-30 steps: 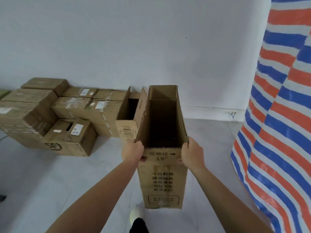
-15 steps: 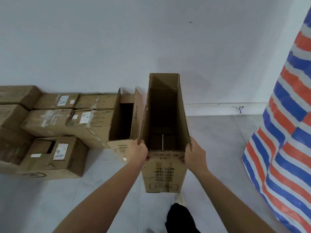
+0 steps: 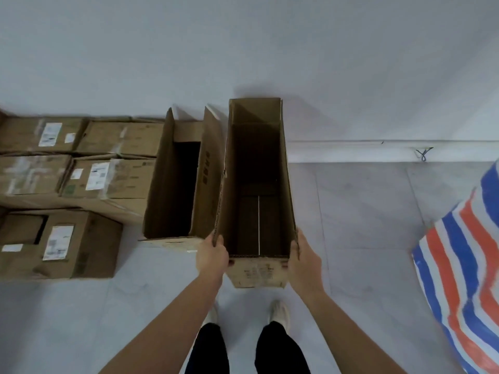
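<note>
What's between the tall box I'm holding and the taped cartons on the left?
A second open box stands there, beside the held box, in the head view.

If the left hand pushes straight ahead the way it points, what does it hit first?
Likely the neighbouring open box, its right flap standing close against the held box just beyond the left hand; depth is unclear.

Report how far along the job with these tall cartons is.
Done: the first carton, tall and open, stands by the wall, beside the sealed boxes. In hand: the left hand and right hand grip the near rim corners of a second carton, open and empty, right beside it. Left: set it fully down, if not yet down, and let go.
</note>
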A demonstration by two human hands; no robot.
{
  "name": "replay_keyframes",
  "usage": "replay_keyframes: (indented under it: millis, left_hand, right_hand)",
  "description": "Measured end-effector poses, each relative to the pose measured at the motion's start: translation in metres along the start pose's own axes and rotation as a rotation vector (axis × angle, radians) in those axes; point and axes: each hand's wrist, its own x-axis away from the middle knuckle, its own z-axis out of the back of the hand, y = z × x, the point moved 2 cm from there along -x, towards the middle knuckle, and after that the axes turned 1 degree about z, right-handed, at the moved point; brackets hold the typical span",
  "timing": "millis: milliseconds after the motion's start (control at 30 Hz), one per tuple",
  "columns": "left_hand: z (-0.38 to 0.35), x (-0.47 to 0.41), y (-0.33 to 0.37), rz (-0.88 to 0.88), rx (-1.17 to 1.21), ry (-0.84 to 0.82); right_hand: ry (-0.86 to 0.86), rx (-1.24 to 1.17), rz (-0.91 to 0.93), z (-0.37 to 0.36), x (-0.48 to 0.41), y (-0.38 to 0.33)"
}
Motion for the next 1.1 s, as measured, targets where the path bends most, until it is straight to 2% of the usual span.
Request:
replay_keyframes:
  millis: [167, 267, 367, 500, 667, 767, 867, 1000, 1100]
  left_hand:
    - [-0.037, -0.078, -0.060, 0.296, 0.121, -0.045]
    - [-0.046, -0.096, -0.098, 0.454, 0.169, -0.068]
    - [-0.047, -0.106, -0.121, 0.534, 0.224, -0.039]
    - [-0.044, -0.128, -0.114, 0.501, 0.311, 0.009]
    - [-0.048, -0.167, -0.081, 0.510, 0.488, 0.023]
    - [-0.043, -0.189, -0.065, 0.505, 0.510, 0.061]
    - [-0.040, -0.191, -0.064, 0.539, 0.544, 0.015]
    - [-0.039, -0.169, -0.058, 0.524, 0.412, -0.034]
    - [-0.029, -0.150, -0.034, 0.362, 0.098, -0.032]
  right_hand:
    - [-0.022, -0.046, -0.170, -0.071, -0.053, 0.086]
    - [-0.061, -0.040, -0.322, -0.105, -0.042, 0.127]
    - [-0.065, 0.015, -0.355, -0.124, -0.035, 0.144]
    - [-0.014, -0.102, -0.350, -0.141, -0.057, 0.135]
    - [-0.007, -0.193, -0.353, -0.152, -0.124, 0.105]
    - [-0.038, -0.173, -0.286, -0.162, -0.144, 0.092]
    - [-0.044, -0.111, -0.244, -0.162, -0.134, 0.090]
    - [-0.080, 0.092, -0.225, -0.145, -0.129, 0.074]
    - [-0.088, 0.217, -0.182, -0.120, -0.120, 0.029]
